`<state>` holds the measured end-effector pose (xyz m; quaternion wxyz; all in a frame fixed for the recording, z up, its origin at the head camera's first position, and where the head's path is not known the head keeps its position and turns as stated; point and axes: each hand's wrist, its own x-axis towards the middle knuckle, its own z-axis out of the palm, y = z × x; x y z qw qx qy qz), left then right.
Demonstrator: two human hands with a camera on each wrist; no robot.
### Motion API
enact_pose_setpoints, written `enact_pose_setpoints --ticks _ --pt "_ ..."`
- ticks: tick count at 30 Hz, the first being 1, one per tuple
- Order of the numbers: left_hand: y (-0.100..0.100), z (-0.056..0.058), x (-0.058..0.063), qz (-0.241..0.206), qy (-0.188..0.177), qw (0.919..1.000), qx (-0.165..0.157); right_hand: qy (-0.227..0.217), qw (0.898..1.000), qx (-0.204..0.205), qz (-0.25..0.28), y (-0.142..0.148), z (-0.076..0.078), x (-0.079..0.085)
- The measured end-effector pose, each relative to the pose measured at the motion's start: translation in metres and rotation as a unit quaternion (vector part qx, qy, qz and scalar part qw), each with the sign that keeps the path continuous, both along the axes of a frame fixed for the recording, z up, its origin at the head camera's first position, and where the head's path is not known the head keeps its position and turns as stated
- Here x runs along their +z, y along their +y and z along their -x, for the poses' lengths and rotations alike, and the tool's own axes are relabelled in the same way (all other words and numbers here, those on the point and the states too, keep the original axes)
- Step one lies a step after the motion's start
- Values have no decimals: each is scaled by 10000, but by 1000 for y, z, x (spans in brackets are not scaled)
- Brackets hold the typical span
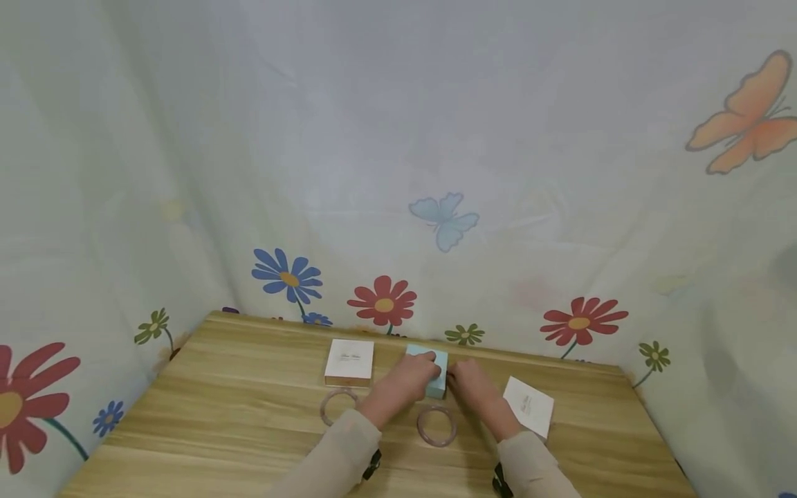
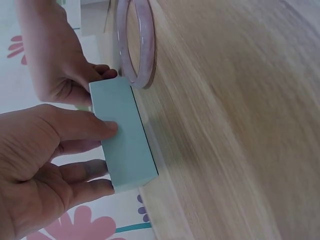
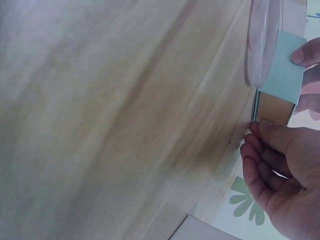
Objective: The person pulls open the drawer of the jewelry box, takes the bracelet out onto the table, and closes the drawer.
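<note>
A light blue box (image 1: 438, 389) lies near the table's back edge, between my hands. My left hand (image 1: 405, 380) grips it from the left; the left wrist view has that thumb (image 2: 107, 129) on the box's side (image 2: 122, 145) and the fingers over its other face. At the box's right end, a brown panel (image 3: 275, 109) shows inside the blue edges. There my right hand (image 3: 280, 165) pinches the lower edge with thumb and forefinger, the other fingers curled. A pale purple bangle (image 1: 418, 427) lies just in front of the box. Another bangle (image 1: 322, 408) is partly behind my left forearm.
A white box (image 1: 349, 356) with small print stands left of the blue one. Another white box (image 1: 530, 404) lies at an angle right of my right wrist. A flowered curtain (image 1: 498, 277) hangs behind the wooden table (image 1: 218, 401).
</note>
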<state>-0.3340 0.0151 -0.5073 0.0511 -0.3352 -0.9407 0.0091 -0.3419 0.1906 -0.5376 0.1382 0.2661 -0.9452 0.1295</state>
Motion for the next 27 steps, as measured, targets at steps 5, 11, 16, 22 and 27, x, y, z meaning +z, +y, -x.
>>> enact_pose_setpoints --ticks 5,11,16,22,27 --pt "2 -2 -1 61 -4 10000 27 -8 10000 4 98 0 -4 -2" --pt "3 -1 0 70 105 9999 -48 -13 9999 -113 118 -1 -6 -1" --pt "-1 -1 -3 122 142 9998 46 357 9993 -38 80 -5 -5 -2" --pt "-2 -6 -4 22 -7 10000 77 371 9993 46 40 -5 -8 -5" --pt "3 -10 0 -56 94 9999 85 274 9995 151 -16 1 -17 1"
